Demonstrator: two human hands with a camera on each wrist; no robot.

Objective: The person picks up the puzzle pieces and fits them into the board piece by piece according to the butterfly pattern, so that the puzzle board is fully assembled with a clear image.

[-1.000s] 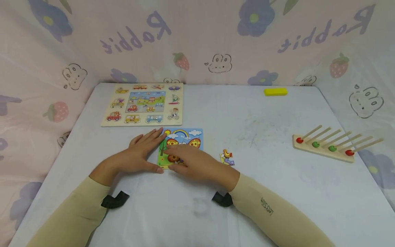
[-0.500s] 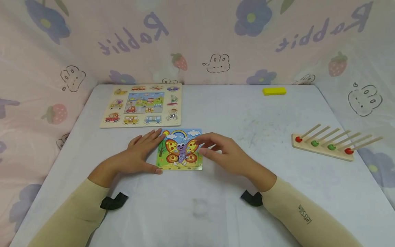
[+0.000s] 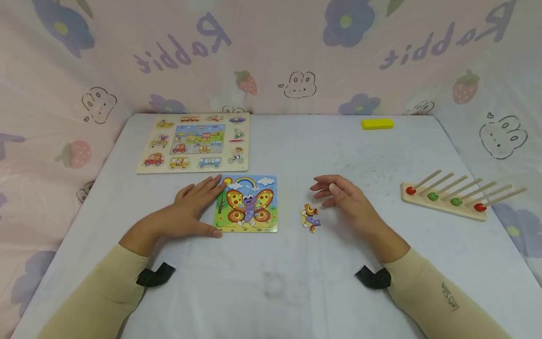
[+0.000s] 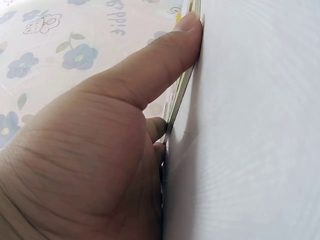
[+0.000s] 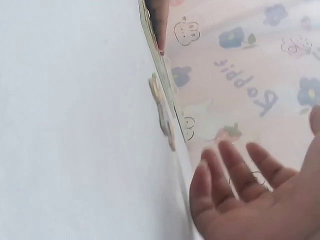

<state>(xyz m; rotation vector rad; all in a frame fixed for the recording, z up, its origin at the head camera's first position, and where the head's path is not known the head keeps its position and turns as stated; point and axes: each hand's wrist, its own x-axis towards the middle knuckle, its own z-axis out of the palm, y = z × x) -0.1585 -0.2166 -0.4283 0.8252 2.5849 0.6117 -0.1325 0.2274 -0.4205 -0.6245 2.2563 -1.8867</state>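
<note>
A square butterfly jigsaw puzzle (image 3: pixel 250 207) lies flat near the middle of the table. My left hand (image 3: pixel 190 209) rests along its left side, fingertips at the upper left edge and thumb at the lower left corner. In the left wrist view, the thumb (image 4: pixel 165 55) lies against the thin edge of the puzzle. To the right of the puzzle is a loose jigsaw piece (image 3: pixel 310 218) in orange, purple and yellow. Just beyond and right of that piece my right hand (image 3: pixel 351 202) hovers, fingers loosely bent and holding nothing.
Back left lies a wooden vehicle puzzle board (image 3: pixel 192 165). A yellow block (image 3: pixel 377 124) sits near the back edge. On the right stands a wooden peg rack (image 3: pixel 442 202) with slanting sticks and red and green beads. Printed curtains (image 3: pixel 271 56) enclose the table.
My right hand has moved from over the butterfly puzzle to the right, uncovering the picture and then the loose piece. The left hand has stayed at the puzzle's left side.
</note>
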